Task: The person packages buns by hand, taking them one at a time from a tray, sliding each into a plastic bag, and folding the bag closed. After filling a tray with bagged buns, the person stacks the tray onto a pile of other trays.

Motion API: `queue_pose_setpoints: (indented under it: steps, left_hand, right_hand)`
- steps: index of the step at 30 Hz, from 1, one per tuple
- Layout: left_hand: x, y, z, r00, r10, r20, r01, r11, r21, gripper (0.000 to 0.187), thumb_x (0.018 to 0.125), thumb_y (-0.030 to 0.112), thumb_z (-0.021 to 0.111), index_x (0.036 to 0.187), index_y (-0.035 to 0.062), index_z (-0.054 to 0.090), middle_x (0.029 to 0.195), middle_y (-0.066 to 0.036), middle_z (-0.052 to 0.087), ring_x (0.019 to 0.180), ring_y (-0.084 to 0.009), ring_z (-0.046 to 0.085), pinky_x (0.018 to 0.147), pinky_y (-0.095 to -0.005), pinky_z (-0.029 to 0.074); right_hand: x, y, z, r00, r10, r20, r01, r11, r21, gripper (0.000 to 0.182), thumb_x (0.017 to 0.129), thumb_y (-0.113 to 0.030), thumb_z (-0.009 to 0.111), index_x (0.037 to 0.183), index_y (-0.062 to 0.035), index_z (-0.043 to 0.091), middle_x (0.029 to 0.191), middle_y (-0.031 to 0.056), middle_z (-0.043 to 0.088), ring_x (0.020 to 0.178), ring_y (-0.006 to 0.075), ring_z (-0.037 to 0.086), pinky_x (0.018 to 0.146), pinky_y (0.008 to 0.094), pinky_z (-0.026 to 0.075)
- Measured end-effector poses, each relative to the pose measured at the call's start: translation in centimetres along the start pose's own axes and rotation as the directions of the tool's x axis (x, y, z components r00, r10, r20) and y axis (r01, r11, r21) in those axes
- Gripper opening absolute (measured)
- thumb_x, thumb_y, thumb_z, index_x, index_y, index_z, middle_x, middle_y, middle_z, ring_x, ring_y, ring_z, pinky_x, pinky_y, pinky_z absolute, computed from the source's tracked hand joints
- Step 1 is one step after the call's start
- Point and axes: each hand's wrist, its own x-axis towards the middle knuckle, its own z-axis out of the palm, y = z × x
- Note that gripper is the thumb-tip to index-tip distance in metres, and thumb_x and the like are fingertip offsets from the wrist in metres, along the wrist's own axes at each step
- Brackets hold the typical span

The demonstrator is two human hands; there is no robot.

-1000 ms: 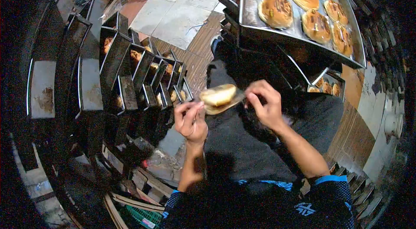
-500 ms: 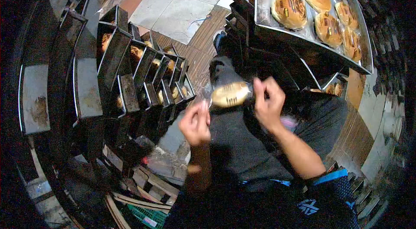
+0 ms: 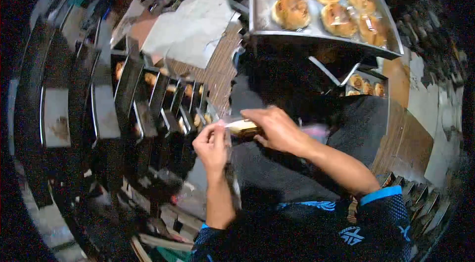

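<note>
A bun (image 3: pixel 242 127) in a clear printed wrapper is held between my two hands above my lap. My left hand (image 3: pixel 212 145) is closed, pinching the wrapper's left end between thumb and fingers. From the right, my right hand (image 3: pixel 275 126) grips the bun, fingers over its top and thumb underneath, hiding its right part. Beyond my hands, a metal tray (image 3: pixel 322 38) holds several buns, some bare at the back and some in printed wrappers such as the wrapped bun (image 3: pixel 290 13) at the front.
Stacked dark metal trays (image 3: pixel 105 113) rise on my left, with buns showing in some. A lower tray (image 3: pixel 388 86) with more buns stands at the right. Pale floor tiles (image 3: pixel 185 29) lie ahead, and a green crate (image 3: pixel 170 254) is at the bottom.
My right hand has moved left from the wrapper's right end onto the bun, which now shows less. My left hand still pinches the other end. The view has shifted.
</note>
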Motion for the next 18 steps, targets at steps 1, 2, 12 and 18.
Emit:
queue_pose_setpoints:
  steps: [1, 2, 12, 18]
  left_hand:
    - [1.0, 0.1, 0.0, 0.999, -0.013, -0.036, 0.018, 0.990, 0.142, 0.024, 0.096, 0.022, 0.058, 0.090, 0.0014, 0.069, 0.072, 0.001, 0.060, 0.062, -0.0043, 0.053, 0.050, -0.0223, 0.038]
    - [1.9, 0.4, 0.3, 0.948, 0.317, -0.032, -0.301, 0.923, 0.241, 0.024, 0.095, 0.018, 0.058, 0.096, -0.0045, 0.065, 0.074, 0.001, 0.059, 0.063, -0.0051, 0.049, 0.054, -0.0215, 0.037]
    - [0.0, -1.3, 12.4, 0.831, 0.295, 0.472, -0.433, 0.875, 0.216, 0.020, 0.081, 0.021, 0.071, 0.092, 0.0049, 0.065, 0.085, -0.008, 0.060, 0.082, -0.0223, 0.057, 0.077, -0.0340, 0.046]
    - [-0.8, -7.5, 14.0, 0.588, 0.061, 0.806, -0.521, 0.791, 0.321, 0.020, 0.083, 0.011, 0.063, 0.102, 0.0068, 0.063, 0.095, -0.014, 0.058, 0.089, -0.0345, 0.060, 0.079, -0.0448, 0.049]
  right_hand:
    - [0.6, -0.1, -1.1, 0.965, 0.211, 0.157, -0.220, 0.975, 0.043, 0.050, 0.063, -0.008, 0.074, 0.111, 0.0001, 0.061, 0.105, 0.0242, 0.064, 0.096, 0.0394, 0.063, 0.089, 0.0406, 0.051]
    - [2.0, -0.9, -4.3, 0.842, 0.373, 0.390, -0.438, 0.894, 0.090, 0.060, 0.068, -0.015, 0.077, 0.122, 0.0030, 0.057, 0.118, 0.0226, 0.062, 0.107, 0.0342, 0.062, 0.097, 0.0347, 0.046]
    - [7.3, 21.1, -34.9, 0.518, 0.364, -0.774, -0.526, 0.849, 0.047, 0.040, 0.089, -0.042, 0.061, 0.096, -0.0029, 0.069, 0.081, 0.0083, 0.068, 0.068, 0.0226, 0.062, 0.063, 0.0409, 0.049]
    - [1.3, 7.0, -23.4, 0.810, -0.084, -0.580, -0.326, 0.759, -0.564, 0.009, 0.085, -0.011, 0.064, 0.079, -0.0044, 0.066, 0.074, 0.0141, 0.066, 0.062, 0.0292, 0.062, 0.059, 0.0373, 0.049]
